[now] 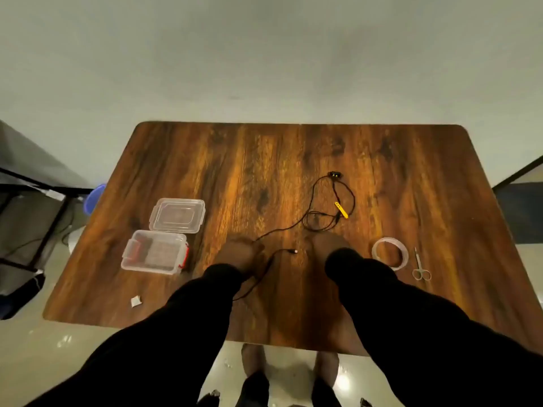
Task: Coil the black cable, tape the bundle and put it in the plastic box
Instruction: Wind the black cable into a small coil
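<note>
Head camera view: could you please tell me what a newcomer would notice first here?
Two black-sleeved arms reach over a wooden table, the left hand at a loose black cable sprawled mid-table. An open plastic box and its lid sit left; a tape roll and scissors lie right.

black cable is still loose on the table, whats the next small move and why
Probably draw the first loop into the left hand, which sits on the black cable near its free plug. The rest lies uncoiled toward the far side, and the tape roll and open plastic box wait untouched.
</note>
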